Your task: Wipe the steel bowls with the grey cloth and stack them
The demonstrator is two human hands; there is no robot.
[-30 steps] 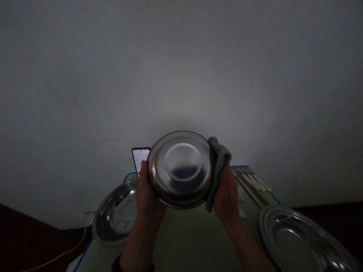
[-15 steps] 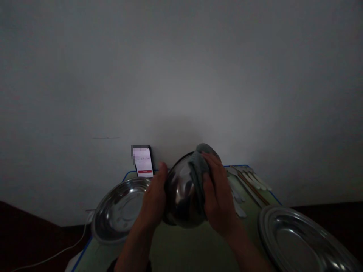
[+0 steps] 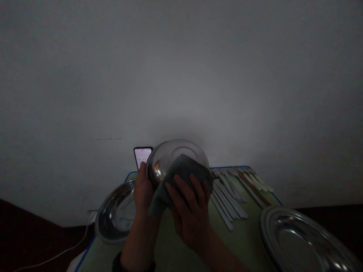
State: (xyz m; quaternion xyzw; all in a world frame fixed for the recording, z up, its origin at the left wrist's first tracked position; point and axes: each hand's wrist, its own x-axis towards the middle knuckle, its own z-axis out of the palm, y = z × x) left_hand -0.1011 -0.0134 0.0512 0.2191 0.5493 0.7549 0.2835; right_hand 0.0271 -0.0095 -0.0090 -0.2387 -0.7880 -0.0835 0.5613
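Wiping of the steel bowl was judged to be under way and unfinished; the bowl was held up over the desk, underside toward the viewer, with the cloth lying across its lower part; the upper part of that underside was uncovered, and whether it had been wiped could not be determined; the inside was hidden.

The left hand grasped the bowl by its left side; the right hand held the cloth against it, fingers spread.

Count: one bowl in hand; one cloth; one basin at left; one phone, upright behind; at least one large dish at right, a second rim beneath suggesting a stack; at least four metal utensils, partly hidden by the right hand and cloth; brown chopsticks, apparently two; at least three white-handled utensils, too dim for an exact figure.
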